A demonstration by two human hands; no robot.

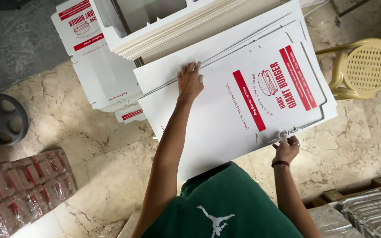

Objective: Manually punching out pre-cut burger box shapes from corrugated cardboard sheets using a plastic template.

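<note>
A flat white cardboard box blank (225, 110) with red stripes and a burger drawing lies on top of a pile of the same sheets. My left hand (189, 81) rests palm-down on its far left edge, fingers spread over the sheet's border. My right hand (286, 147), with a dark band at the wrist, pinches a small tab at the sheet's near right edge. The pile beneath (173, 70) spreads out to the left and away from me.
More stacks of printed white sheets (102, 66) lie at the upper left on the marble floor (89, 145). A yellow plastic chair (364, 68) stands at the right. Wrapped red bundles (18, 185) sit lower left, grey wrapped packs (371, 213) lower right, a dark wheel (3, 119) at the left.
</note>
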